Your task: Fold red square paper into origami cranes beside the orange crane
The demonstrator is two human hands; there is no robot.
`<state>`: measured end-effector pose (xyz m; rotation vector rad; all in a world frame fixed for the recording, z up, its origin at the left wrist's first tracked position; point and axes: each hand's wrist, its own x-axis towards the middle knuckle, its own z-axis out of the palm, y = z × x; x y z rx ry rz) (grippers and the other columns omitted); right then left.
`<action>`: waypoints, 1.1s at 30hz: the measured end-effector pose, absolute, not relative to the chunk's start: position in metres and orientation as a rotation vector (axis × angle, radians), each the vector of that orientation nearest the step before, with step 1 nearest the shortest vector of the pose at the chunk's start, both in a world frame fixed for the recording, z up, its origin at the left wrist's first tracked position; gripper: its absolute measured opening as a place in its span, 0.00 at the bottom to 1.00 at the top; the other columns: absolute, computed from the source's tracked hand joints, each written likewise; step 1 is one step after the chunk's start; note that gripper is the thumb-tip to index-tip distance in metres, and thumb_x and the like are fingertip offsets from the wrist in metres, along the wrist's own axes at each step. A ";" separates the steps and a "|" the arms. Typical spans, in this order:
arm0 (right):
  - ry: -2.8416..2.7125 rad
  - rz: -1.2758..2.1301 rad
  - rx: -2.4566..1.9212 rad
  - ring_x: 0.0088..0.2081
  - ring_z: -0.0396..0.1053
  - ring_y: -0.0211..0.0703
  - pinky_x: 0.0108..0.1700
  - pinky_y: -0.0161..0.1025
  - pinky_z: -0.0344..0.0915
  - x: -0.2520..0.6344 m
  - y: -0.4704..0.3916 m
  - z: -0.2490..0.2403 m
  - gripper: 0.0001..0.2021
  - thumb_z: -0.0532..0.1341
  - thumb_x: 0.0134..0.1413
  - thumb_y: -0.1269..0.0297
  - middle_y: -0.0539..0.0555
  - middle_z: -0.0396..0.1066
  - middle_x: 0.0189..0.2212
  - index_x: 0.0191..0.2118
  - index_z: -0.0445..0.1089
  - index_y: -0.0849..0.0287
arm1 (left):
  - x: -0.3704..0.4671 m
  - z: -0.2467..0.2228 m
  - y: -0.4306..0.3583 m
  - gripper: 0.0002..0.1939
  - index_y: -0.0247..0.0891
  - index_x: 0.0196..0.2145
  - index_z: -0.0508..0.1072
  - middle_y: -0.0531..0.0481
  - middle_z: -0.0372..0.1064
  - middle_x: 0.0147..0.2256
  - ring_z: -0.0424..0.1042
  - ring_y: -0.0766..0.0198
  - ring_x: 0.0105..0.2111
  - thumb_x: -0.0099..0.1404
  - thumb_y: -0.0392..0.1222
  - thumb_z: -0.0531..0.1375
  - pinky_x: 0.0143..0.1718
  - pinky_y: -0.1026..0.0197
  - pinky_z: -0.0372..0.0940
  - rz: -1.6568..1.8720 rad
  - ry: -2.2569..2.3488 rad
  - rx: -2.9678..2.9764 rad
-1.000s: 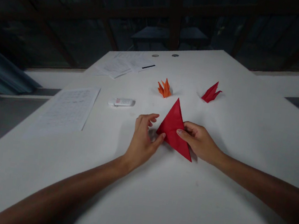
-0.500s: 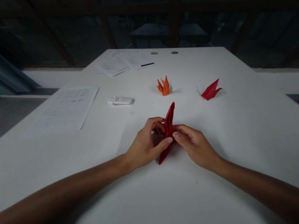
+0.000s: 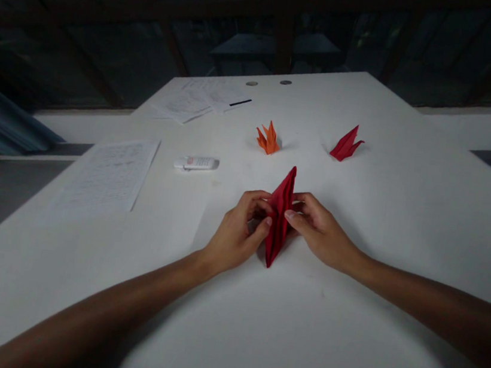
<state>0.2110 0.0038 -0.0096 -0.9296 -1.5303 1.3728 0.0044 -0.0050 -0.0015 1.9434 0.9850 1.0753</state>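
Plain deep red on the folded paper (image 3: 282, 213); bright orange on one origami crane (image 3: 269, 141), red on another crane (image 3: 345, 147). White across the desk (image 3: 342, 341), grey lines patterning a white sheet (image 3: 109, 172), dull blue on the curtain (image 3: 3, 116).

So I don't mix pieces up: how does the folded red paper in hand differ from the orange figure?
The folded red paper is held between the left hand and right hand; the orange figure stands on the table, clear of both. The paper is long, with a tip at each end; the figure has several points fanning upward. The paper appears larger than the figure, though nearer. Both are folded.
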 end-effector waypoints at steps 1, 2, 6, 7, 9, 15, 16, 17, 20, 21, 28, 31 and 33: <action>-1.552 1.337 -0.951 0.41 0.77 0.46 0.44 0.47 0.77 0.211 0.004 -0.009 0.15 0.62 0.65 0.54 0.55 0.76 0.42 0.52 0.65 0.54 | 0.004 -0.001 -0.005 0.19 0.43 0.59 0.60 0.47 0.71 0.43 0.75 0.63 0.42 0.72 0.36 0.56 0.47 0.56 0.71 1.077 0.986 1.952; -1.576 1.295 -0.975 0.42 0.77 0.46 0.44 0.46 0.77 0.211 0.004 -0.008 0.16 0.63 0.64 0.54 0.55 0.76 0.43 0.52 0.65 0.55 | 0.004 -0.001 -0.005 0.20 0.43 0.59 0.60 0.48 0.71 0.43 0.75 0.63 0.41 0.72 0.35 0.56 0.46 0.56 0.71 1.078 0.988 1.966; -1.645 1.236 -0.999 0.43 0.76 0.46 0.43 0.44 0.76 0.212 0.003 -0.005 0.13 0.62 0.65 0.55 0.56 0.77 0.44 0.51 0.67 0.55 | 0.005 -0.001 -0.007 0.23 0.43 0.60 0.60 0.47 0.72 0.42 0.75 0.62 0.41 0.70 0.38 0.60 0.47 0.55 0.71 1.056 1.000 2.021; -1.652 1.252 -0.980 0.43 0.76 0.46 0.43 0.44 0.75 0.212 0.003 -0.005 0.12 0.61 0.66 0.56 0.55 0.77 0.44 0.51 0.67 0.55 | 0.005 -0.002 -0.007 0.25 0.43 0.60 0.60 0.47 0.72 0.43 0.75 0.61 0.41 0.69 0.39 0.62 0.47 0.54 0.71 1.052 1.006 2.024; -1.667 1.277 -0.944 0.44 0.76 0.46 0.44 0.44 0.75 0.212 0.003 -0.004 0.11 0.60 0.67 0.58 0.54 0.76 0.42 0.51 0.67 0.55 | 0.006 -0.003 -0.007 0.30 0.43 0.60 0.58 0.45 0.73 0.44 0.75 0.59 0.43 0.66 0.41 0.66 0.48 0.53 0.71 1.043 1.027 2.023; -1.679 1.285 -0.939 0.42 0.76 0.44 0.42 0.43 0.74 0.212 0.002 -0.004 0.10 0.59 0.67 0.60 0.54 0.75 0.41 0.50 0.67 0.55 | 0.009 -0.002 -0.006 0.30 0.43 0.59 0.58 0.47 0.73 0.42 0.75 0.59 0.42 0.65 0.39 0.66 0.47 0.53 0.71 1.021 1.090 2.037; -1.672 1.298 -0.937 0.41 0.76 0.44 0.41 0.42 0.75 0.211 0.002 -0.003 0.09 0.59 0.67 0.60 0.53 0.75 0.41 0.50 0.67 0.55 | 0.009 -0.002 -0.007 0.28 0.43 0.59 0.58 0.47 0.72 0.42 0.75 0.59 0.41 0.65 0.38 0.64 0.47 0.53 0.71 1.028 1.080 2.043; -1.666 1.308 -0.936 0.40 0.76 0.44 0.41 0.42 0.75 0.211 0.002 -0.003 0.09 0.59 0.67 0.60 0.53 0.76 0.41 0.50 0.67 0.55 | 0.009 -0.001 -0.007 0.27 0.43 0.59 0.58 0.48 0.72 0.42 0.75 0.60 0.41 0.66 0.36 0.63 0.47 0.53 0.71 1.032 1.068 2.048; -1.653 1.319 -0.948 0.39 0.77 0.44 0.40 0.43 0.76 0.210 0.000 -0.004 0.09 0.59 0.67 0.60 0.52 0.76 0.39 0.49 0.67 0.54 | 0.008 0.001 -0.007 0.27 0.43 0.59 0.57 0.50 0.71 0.40 0.75 0.62 0.38 0.66 0.32 0.59 0.43 0.56 0.71 1.029 1.058 2.045; -1.651 1.305 -0.957 0.39 0.77 0.44 0.40 0.43 0.76 0.209 0.000 -0.004 0.08 0.59 0.67 0.61 0.53 0.76 0.39 0.49 0.67 0.54 | 0.008 0.001 -0.007 0.27 0.43 0.60 0.57 0.50 0.71 0.39 0.75 0.63 0.37 0.65 0.31 0.59 0.42 0.57 0.71 1.028 1.061 2.039; -1.709 1.012 -1.083 0.34 0.76 0.44 0.35 0.41 0.75 0.209 0.001 -0.007 0.07 0.59 0.64 0.67 0.52 0.76 0.36 0.46 0.67 0.53 | 0.006 -0.004 -0.006 0.31 0.43 0.60 0.56 0.54 0.67 0.35 0.72 0.65 0.33 0.62 0.28 0.58 0.37 0.60 0.69 1.102 1.065 1.977; -1.715 0.987 -1.121 0.29 0.74 0.41 0.29 0.38 0.71 0.210 0.001 -0.003 0.07 0.59 0.64 0.65 0.50 0.75 0.33 0.47 0.66 0.53 | 0.005 -0.006 -0.005 0.29 0.42 0.59 0.57 0.54 0.67 0.34 0.71 0.65 0.32 0.62 0.27 0.57 0.35 0.61 0.67 1.163 1.117 1.929; -1.770 0.955 -1.101 0.29 0.73 0.41 0.29 0.38 0.70 0.209 -0.001 0.001 0.11 0.62 0.63 0.62 0.50 0.75 0.34 0.50 0.65 0.54 | 0.006 -0.006 -0.005 0.28 0.42 0.58 0.57 0.53 0.68 0.35 0.71 0.65 0.32 0.62 0.28 0.57 0.35 0.61 0.67 1.172 1.138 1.921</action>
